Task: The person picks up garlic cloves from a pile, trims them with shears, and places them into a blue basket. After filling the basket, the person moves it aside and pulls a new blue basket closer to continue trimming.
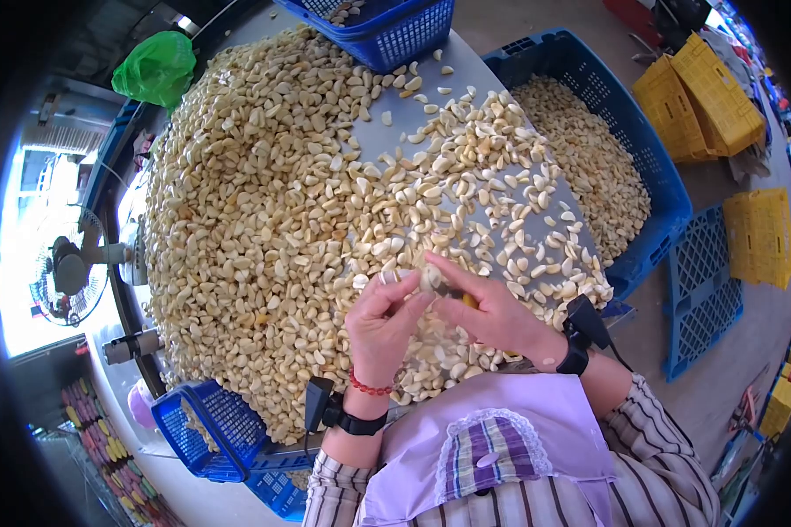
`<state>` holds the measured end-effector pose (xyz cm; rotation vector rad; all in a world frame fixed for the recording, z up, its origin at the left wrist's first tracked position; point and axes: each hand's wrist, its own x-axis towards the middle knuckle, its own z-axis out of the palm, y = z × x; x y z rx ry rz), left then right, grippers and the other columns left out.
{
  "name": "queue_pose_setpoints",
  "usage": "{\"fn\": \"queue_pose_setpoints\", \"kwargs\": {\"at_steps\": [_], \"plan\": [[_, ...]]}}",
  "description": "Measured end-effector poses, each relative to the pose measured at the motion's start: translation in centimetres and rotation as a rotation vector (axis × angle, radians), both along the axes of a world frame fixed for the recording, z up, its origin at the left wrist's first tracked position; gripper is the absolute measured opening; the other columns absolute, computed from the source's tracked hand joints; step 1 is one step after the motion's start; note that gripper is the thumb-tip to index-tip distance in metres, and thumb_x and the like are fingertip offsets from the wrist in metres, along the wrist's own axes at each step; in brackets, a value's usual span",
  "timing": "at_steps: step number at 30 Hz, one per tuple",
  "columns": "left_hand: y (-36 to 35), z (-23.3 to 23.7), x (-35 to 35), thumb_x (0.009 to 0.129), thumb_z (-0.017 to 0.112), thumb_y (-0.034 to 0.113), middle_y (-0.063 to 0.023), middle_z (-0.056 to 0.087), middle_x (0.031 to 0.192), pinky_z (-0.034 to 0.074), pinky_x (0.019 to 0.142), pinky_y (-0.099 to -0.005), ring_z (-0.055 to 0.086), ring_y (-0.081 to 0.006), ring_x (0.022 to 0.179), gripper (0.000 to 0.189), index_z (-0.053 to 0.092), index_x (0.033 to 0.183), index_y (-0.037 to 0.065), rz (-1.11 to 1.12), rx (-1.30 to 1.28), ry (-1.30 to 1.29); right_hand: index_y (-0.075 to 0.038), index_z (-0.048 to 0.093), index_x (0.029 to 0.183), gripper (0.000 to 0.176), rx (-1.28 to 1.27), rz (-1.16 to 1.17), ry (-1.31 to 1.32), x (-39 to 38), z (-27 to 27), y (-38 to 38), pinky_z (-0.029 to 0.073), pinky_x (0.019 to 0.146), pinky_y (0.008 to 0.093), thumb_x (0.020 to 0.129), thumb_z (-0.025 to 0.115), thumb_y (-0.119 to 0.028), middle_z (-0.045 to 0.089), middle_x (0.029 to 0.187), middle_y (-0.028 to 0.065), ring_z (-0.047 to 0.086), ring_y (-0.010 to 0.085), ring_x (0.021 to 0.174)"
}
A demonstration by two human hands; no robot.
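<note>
Pale cloves (246, 193) are heaped over the metal table (382, 132), thick on the left and scattered on the right. Low over the heap, my left hand (382, 321) is closed, with a pale clove at its fingertips. Close beside it, my right hand (492, 312) is closed around a small tool (470, 301) of which a yellow part shows. Another pale clove (431, 278) is between the fingertips of both hands. The rest of the tool is hidden or blurred.
A blue basket (395, 39) sits at the table's far edge. Right of the table stands a large blue crate (655, 167) of cloves. Another blue basket (228, 422) is at the lower left. A green bag (156, 68) and a fan (70, 266) are at the left.
</note>
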<state>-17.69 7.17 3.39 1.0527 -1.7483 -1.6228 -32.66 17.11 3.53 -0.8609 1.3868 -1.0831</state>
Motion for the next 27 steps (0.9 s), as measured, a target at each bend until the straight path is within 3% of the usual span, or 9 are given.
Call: {"fn": "queue_pose_setpoints", "kwargs": {"at_steps": [2, 4, 6, 10, 18, 19, 22, 25, 27], "plan": [[0.3, 0.3, -0.3, 0.079, 0.069, -0.002, 0.0051, 0.051, 0.074, 0.032, 0.051, -0.0144, 0.043, -0.0002, 0.059, 0.022, 0.067, 0.102, 0.000, 0.058, 0.197, 0.044, -0.015, 0.026, 0.147, 0.060, 0.026, -0.009, -0.008, 0.0, -0.3, -0.1, 0.037, 0.046, 0.0181, 0.094, 0.053, -0.023, 0.049, 0.064, -0.0027, 0.044, 0.0021, 0.051], [0.2, 0.3, -0.3, 0.082, 0.066, -0.001, 0.0048, 0.051, 0.074, 0.032, 0.050, -0.0139, 0.043, 0.0001, 0.058, 0.020, 0.066, 0.103, 0.000, 0.119, 0.392, 0.088, -0.014, 0.032, 0.145, 0.057, 0.124, -0.123, -0.583, -0.2, -0.1, -0.1, 0.036, 0.047, 0.0198, 0.094, 0.054, -0.029, 0.054, 0.071, -0.0004, 0.045, 0.0053, 0.050], [0.0, 0.1, -0.2, 0.088, 0.059, 0.003, 0.0046, 0.055, 0.074, 0.031, 0.047, -0.0137, 0.042, 0.0009, 0.055, 0.017, 0.063, 0.104, 0.000, 0.157, 0.780, 0.427, -0.015, 0.034, 0.144, 0.054, 0.076, -0.116, -0.649, -0.4, 0.1, 0.1, 0.037, 0.046, 0.0191, 0.095, 0.053, -0.029, 0.054, 0.071, -0.0005, 0.045, 0.0050, 0.050], [0.9, 1.1, -1.0, 0.090, 0.053, 0.004, 0.0032, 0.054, 0.072, 0.028, 0.041, -0.0147, 0.037, -0.0002, 0.050, 0.018, 0.060, 0.107, 0.001, 0.241, 0.762, 0.147, -0.014, 0.037, 0.142, 0.049, 0.057, -0.065, -0.518, 0.0, 1.2, 0.2, 0.038, 0.046, 0.0180, 0.097, 0.051, -0.025, 0.054, 0.071, -0.0009, 0.045, 0.0039, 0.051], [1.4, 1.2, 0.4, 0.088, 0.057, 0.004, 0.0016, 0.060, 0.078, 0.032, 0.047, -0.0164, 0.045, -0.0004, 0.057, 0.011, 0.061, 0.098, 0.002, 0.060, 0.573, 0.131, -0.012, 0.047, 0.136, 0.041, 0.137, -0.098, -0.413, 0.8, 0.6, 0.0, 0.038, 0.045, 0.0169, 0.096, 0.051, -0.021, 0.053, 0.069, -0.0012, 0.045, 0.0034, 0.049], [1.0, 0.7, 1.7, 0.088, 0.057, 0.004, -0.0019, 0.061, 0.081, 0.034, 0.048, -0.0163, 0.047, -0.0016, 0.061, 0.011, 0.057, 0.098, 0.003, 0.019, 0.795, 0.300, -0.012, 0.045, 0.137, 0.042, 0.169, -0.134, -0.423, 0.7, 0.5, 0.0, 0.038, 0.044, 0.0169, 0.096, 0.051, -0.021, 0.053, 0.069, -0.0008, 0.045, 0.0038, 0.049], [0.6, -0.6, 2.6, 0.087, 0.055, 0.004, -0.0048, 0.061, 0.083, 0.036, 0.050, -0.0166, 0.050, -0.0051, 0.065, 0.015, 0.054, 0.102, 0.003, 0.255, 0.548, 0.556, -0.010, 0.041, 0.139, 0.045, 0.147, -0.247, -0.558, -0.1, -0.4, 0.3, 0.038, 0.044, 0.0169, 0.097, 0.050, -0.022, 0.052, 0.069, 0.0000, 0.045, 0.0048, 0.048], [-4.5, -4.0, 5.4, 0.086, 0.060, 0.008, -0.0061, 0.062, 0.083, 0.041, 0.057, -0.0188, 0.054, -0.0085, 0.070, 0.016, 0.058, 0.100, 0.002, 0.303, 0.682, 0.640, -0.009, 0.038, 0.141, 0.048, 0.086, -0.339, -0.680, -0.7, -1.3, 0.2, 0.038, 0.043, 0.0172, 0.097, 0.050, -0.025, 0.052, 0.070, 0.0003, 0.045, 0.0057, 0.047], [-6.4, -5.6, 5.1, 0.084, 0.063, 0.011, -0.0057, 0.064, 0.083, 0.046, 0.063, -0.0232, 0.057, -0.0113, 0.074, 0.014, 0.062, 0.094, 0.001, 0.018, -0.347, -0.501, -0.008, 0.038, 0.140, 0.050, 0.108, -0.373, -0.650, -0.6, -1.4, 0.1, 0.038, 0.043, 0.0176, 0.097, 0.050, -0.028, 0.051, 0.070, 0.0004, 0.045, 0.0059, 0.046]]}}
